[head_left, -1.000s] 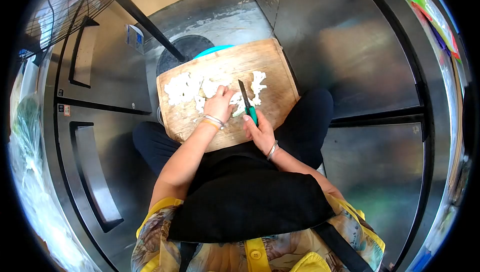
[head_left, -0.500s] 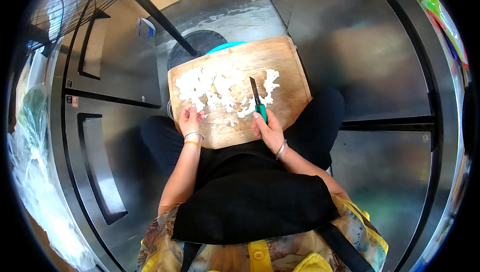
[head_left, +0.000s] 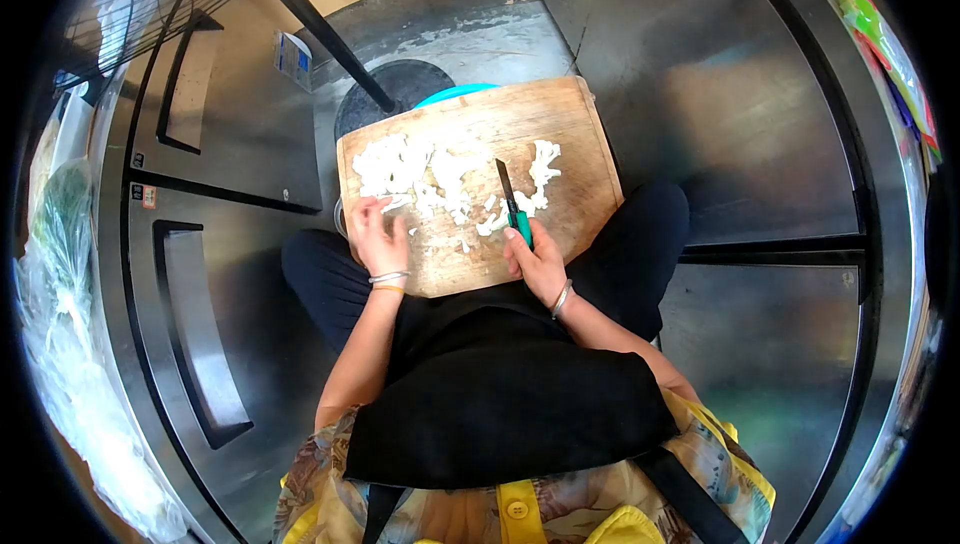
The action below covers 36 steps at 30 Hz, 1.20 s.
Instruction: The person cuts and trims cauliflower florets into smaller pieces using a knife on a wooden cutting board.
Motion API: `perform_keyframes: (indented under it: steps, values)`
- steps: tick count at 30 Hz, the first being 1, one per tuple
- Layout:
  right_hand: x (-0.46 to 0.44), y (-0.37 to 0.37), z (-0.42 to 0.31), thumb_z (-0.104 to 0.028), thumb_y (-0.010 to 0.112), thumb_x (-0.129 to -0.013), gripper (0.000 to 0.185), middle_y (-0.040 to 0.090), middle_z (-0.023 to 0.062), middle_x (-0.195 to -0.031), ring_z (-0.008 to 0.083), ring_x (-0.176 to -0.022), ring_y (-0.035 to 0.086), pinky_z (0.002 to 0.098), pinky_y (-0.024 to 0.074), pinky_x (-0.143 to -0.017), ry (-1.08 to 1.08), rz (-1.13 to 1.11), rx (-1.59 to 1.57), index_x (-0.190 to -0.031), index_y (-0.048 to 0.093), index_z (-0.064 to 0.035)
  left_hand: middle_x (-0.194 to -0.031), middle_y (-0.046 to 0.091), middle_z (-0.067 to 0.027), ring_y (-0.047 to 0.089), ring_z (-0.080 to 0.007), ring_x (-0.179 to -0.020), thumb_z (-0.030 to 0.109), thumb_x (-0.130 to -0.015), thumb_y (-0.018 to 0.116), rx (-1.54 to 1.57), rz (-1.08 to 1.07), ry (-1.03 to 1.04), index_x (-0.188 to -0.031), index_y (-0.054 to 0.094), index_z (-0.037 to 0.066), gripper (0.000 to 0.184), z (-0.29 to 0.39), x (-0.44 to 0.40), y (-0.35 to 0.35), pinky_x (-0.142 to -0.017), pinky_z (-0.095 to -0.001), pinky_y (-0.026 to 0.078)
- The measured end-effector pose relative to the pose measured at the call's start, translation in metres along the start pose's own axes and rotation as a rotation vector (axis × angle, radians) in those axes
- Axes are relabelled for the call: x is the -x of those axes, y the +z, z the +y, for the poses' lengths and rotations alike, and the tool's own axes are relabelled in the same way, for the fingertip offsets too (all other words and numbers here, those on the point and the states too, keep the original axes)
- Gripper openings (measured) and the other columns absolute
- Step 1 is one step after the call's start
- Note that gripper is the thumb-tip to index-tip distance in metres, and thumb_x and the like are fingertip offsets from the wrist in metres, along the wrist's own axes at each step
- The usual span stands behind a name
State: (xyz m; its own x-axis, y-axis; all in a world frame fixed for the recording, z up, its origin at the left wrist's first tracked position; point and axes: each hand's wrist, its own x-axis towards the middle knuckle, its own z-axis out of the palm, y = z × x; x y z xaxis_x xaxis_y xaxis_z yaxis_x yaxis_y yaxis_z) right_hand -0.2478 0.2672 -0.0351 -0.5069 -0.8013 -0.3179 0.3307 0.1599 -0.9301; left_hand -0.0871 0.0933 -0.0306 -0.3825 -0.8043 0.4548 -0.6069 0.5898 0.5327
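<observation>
A wooden cutting board (head_left: 585,174) lies across my lap, with overexposed white chopped pieces (head_left: 440,169) that look like cauliflower spread over it. My right hand (head_left: 540,264) is closed round the green handle of a small knife (head_left: 522,227). Its dark blade points up and away from me, above the board between two groups of pieces. At the near left of the board, my left hand (head_left: 377,246) has its fingers apart, by the edge of the larger pile. Slight motion blur softens those fingertips, and I see nothing held in them.
Steel cabinet doors (head_left: 740,94) rise on the right, and more with handles (head_left: 205,334) on the left. Behind the board are a blue rim (head_left: 455,94), a round dark base (head_left: 370,94) and a slanting black pole (head_left: 310,19). Plastic bags (head_left: 70,304) hang far left.
My left hand's fingers have gone from pinched together at the pile's near edge to spread, shifting slightly left and up. My right hand and the knife have barely moved.
</observation>
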Motion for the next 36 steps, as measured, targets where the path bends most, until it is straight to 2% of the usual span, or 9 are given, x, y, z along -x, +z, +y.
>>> perform_keyframes:
  steps: [3, 11, 14, 17, 22, 25, 29, 33, 36]
  values:
    - [0.001, 0.001, -0.002, -0.025, 0.053, -0.093, 0.019, 0.052, -0.0014, -0.067, 0.0057, -0.051, 0.047, 0.0203, 0.0376, -0.046, 0.002, -0.001, 0.006, -0.094, 0.049, -0.0064, -0.107, 0.050, -0.0119, 0.052, -0.0309, -0.101, -0.002, -0.071, 0.062, 0.135, -0.295, 0.001, -0.103, 0.060, 0.009, 0.034, 0.004, -0.002, 0.018, -0.086, -0.0363, 0.044]
    - [0.003, -0.005, -0.002, -0.027, 0.053, -0.093, 0.021, 0.053, -0.0011, -0.067, 0.0058, -0.050, 0.047, 0.0202, 0.0374, -0.046, -0.024, 0.036, -0.045, -0.092, 0.050, -0.0063, -0.094, 0.054, -0.0093, 0.058, -0.0262, -0.076, 0.000, -0.070, 0.066, 0.078, -0.344, -0.009, -0.101, 0.061, 0.010, 0.033, 0.009, -0.019, 0.043, -0.069, -0.0340, 0.049]
    - [0.002, -0.005, -0.002, -0.027, 0.053, -0.093, 0.021, 0.053, -0.0009, -0.067, 0.0059, -0.051, 0.047, 0.0202, 0.0377, -0.046, -0.030, 0.028, -0.044, -0.093, 0.050, -0.0061, -0.086, 0.059, -0.0061, 0.058, -0.0125, -0.072, -0.005, -0.080, 0.059, 0.572, -0.318, -0.311, -0.103, 0.056, 0.003, 0.025, -0.010, -0.010, 0.050, -0.063, -0.0248, 0.050]
    - [0.002, -0.003, -0.006, -0.026, 0.053, -0.093, 0.021, 0.053, -0.0009, -0.067, 0.0058, -0.051, 0.047, 0.0202, 0.0379, -0.046, -0.013, 0.017, -0.042, -0.094, 0.050, -0.0059, -0.090, 0.059, -0.0058, 0.059, -0.0131, -0.076, -0.003, -0.086, 0.055, 1.020, -0.301, -0.639, -0.108, 0.053, 0.002, 0.022, -0.015, -0.002, 0.039, -0.070, -0.0259, 0.052]
    - [0.002, -0.003, -0.010, -0.025, 0.050, -0.094, 0.020, 0.054, -0.0003, -0.068, 0.0061, -0.051, 0.048, 0.0204, 0.0385, -0.046, -0.006, 0.003, -0.062, -0.097, 0.050, -0.0054, -0.091, 0.058, -0.0057, 0.059, -0.0138, -0.076, -0.004, -0.086, 0.054, 1.011, -0.280, -0.748, -0.109, 0.052, 0.002, 0.024, -0.012, 0.004, 0.031, -0.071, -0.0258, 0.053]
    - [0.004, -0.006, -0.014, -0.026, 0.052, -0.093, 0.019, 0.052, -0.0023, -0.066, 0.0045, -0.050, 0.045, 0.0196, 0.0370, -0.045, -0.067, 0.072, -0.172, -0.093, 0.049, -0.0073, -0.095, 0.057, -0.0055, 0.059, -0.0129, -0.076, -0.003, -0.083, 0.058, 0.961, -0.261, -0.606, -0.109, 0.053, 0.003, 0.027, -0.007, 0.000, 0.036, -0.069, -0.0240, 0.051]
    - [0.000, -0.015, -0.017, -0.025, 0.050, -0.094, 0.020, 0.053, -0.0006, -0.067, 0.0054, -0.050, 0.046, 0.0196, 0.0382, -0.046, -0.126, 0.214, -0.296, -0.092, 0.049, -0.0058, -0.098, 0.054, -0.0074, 0.052, -0.0134, -0.064, 0.003, -0.077, 0.065, 0.344, -0.125, -0.101, -0.103, 0.059, 0.008, 0.026, 0.030, -0.013, 0.030, -0.063, -0.0235, 0.048]
    - [-0.004, -0.019, -0.019, -0.027, 0.050, -0.095, 0.022, 0.055, 0.0006, -0.067, 0.0064, -0.050, 0.048, 0.0200, 0.0388, -0.045, -0.091, 0.246, -0.298, -0.089, 0.050, -0.0057, -0.096, 0.058, -0.0098, 0.059, -0.0242, -0.072, 0.013, -0.076, 0.066, 0.265, -0.662, 0.008, -0.095, 0.061, 0.008, 0.020, 0.069, -0.008, 0.034, -0.067, -0.0340, 0.049]
    - [-0.004, -0.018, -0.018, -0.028, 0.050, -0.094, 0.023, 0.055, 0.0010, -0.067, 0.0068, -0.049, 0.048, 0.0200, 0.0385, -0.044, -0.048, 0.248, -0.289, -0.090, 0.050, -0.0057, -0.089, 0.059, -0.0089, 0.059, -0.0225, -0.074, 0.009, -0.074, 0.069, 0.119, -0.554, 0.408, -0.094, 0.061, 0.007, 0.022, 0.079, 0.004, 0.055, -0.068, -0.0327, 0.049]
